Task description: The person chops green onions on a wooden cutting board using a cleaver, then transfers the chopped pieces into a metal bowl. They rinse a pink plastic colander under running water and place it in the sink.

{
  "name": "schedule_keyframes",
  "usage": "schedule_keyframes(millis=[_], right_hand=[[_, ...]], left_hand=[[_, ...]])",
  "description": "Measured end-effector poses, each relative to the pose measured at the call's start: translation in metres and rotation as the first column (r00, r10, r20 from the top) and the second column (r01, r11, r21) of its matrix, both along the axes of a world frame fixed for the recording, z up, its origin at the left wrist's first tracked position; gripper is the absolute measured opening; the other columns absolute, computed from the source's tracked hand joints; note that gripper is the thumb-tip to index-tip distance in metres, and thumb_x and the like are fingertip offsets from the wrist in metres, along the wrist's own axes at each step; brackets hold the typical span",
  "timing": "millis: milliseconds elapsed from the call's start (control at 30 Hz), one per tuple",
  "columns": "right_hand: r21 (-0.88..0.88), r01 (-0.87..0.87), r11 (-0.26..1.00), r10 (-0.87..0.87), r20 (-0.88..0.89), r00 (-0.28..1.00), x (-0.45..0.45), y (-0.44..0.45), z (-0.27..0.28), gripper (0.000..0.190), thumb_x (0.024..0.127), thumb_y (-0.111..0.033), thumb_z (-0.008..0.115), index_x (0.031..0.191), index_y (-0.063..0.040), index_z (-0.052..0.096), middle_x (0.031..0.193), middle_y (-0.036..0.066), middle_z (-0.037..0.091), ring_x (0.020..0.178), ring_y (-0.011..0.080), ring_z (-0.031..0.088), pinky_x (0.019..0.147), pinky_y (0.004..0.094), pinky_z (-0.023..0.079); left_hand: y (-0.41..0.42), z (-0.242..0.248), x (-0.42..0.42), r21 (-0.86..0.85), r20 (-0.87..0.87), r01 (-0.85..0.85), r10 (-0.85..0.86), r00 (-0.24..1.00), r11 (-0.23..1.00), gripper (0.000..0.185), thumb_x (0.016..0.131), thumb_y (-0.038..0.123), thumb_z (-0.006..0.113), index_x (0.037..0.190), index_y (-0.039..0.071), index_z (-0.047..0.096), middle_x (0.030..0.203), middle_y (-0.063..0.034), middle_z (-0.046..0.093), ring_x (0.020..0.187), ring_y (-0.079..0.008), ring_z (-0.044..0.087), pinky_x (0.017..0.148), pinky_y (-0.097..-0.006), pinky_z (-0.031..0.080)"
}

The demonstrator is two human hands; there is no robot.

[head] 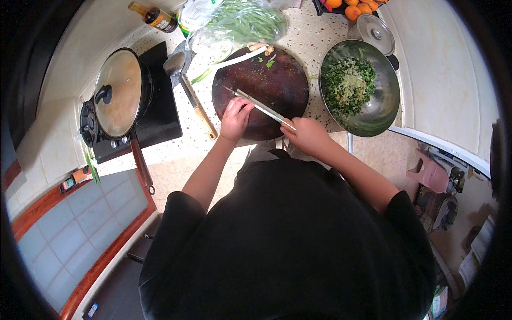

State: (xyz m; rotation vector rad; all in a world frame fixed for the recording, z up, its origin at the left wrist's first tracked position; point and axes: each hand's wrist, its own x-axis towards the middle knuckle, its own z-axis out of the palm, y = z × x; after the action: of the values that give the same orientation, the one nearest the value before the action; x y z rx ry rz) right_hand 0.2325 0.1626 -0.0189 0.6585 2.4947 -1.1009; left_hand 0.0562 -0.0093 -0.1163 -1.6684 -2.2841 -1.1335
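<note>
My right hand [306,134] grips the wooden handle of a kitchen knife [266,111], its blade seen nearly edge-on over a round, dark wooden chopping board [280,86]. Bent fingers of my left hand [235,120] touch the blade near its far end; whether they pinch it or anything else is hidden. Across the board's upper left lies a scallion stalk [240,60], its white end by some ginger pieces [260,47]. Green scraps [270,63] are scattered on the wood. Right of the board, a steel bowl [386,108] holds chopped greens with pale minced bits [350,82] on top.
On the left hob stands a lidded pan [120,92], its handle [142,168] jutting past the counter edge. A spatula [192,96] lies beside the board. Behind are bagged green beans [248,22], a sauce bottle [154,17] and oranges [354,12]. A metal lid [376,34] leans behind the bowl.
</note>
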Motion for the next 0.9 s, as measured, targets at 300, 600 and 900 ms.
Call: schedule_keyframes(millis=[300, 600, 900], right_hand=[[-0.051, 0.069, 0.996, -0.067, 0.049, 0.997, 0.02, -0.003, -0.006, 0.04, 0.093, -0.038, 0.061, 0.084, 0.0, 0.064, 0.082, 0.023, 0.067, 0.08, 0.0432, 0.065, 0.072, 0.051, 0.051], [-0.035, 0.048, 0.998, -0.039, 0.208, 0.977, 0.093, 0.018, 0.029, 0.027, 0.092, -0.029, 0.058, 0.105, -0.007, 0.066, 0.092, 0.021, 0.068, 0.088, 0.042, 0.065, 0.076, 0.0508, 0.051], [-0.099, 0.092, 0.991, -0.09, 0.023, 0.996, 0.06, -0.004, 0.016, 0.034, 0.095, -0.035, 0.06, 0.089, -0.002, 0.065, 0.08, 0.024, 0.066, 0.079, 0.0439, 0.063, 0.07, 0.0495, 0.049]], left_hand=[[-0.002, -0.002, 0.0, -0.014, -0.003, -0.002, 0.002, 1.0, 1.0, 0.019, 0.075, -0.004, 0.071, 0.094, 0.002, 0.069, 0.097, -0.0127, 0.062, 0.096, -0.0345, 0.059, 0.084, -0.0416, 0.051], [-0.01, 0.007, 0.005, -0.038, -0.022, -0.009, 0.008, 1.0, 0.999, 0.016, 0.078, 0.0, 0.072, 0.094, 0.003, 0.07, 0.097, -0.0095, 0.063, 0.094, -0.031, 0.061, 0.082, -0.0395, 0.052], [-0.003, 0.008, 0.0, -0.037, -0.028, 0.086, -0.087, 0.996, 0.996, 0.024, 0.075, -0.002, 0.071, 0.098, 0.003, 0.068, 0.098, -0.0096, 0.063, 0.094, -0.0311, 0.061, 0.082, -0.0393, 0.052]])
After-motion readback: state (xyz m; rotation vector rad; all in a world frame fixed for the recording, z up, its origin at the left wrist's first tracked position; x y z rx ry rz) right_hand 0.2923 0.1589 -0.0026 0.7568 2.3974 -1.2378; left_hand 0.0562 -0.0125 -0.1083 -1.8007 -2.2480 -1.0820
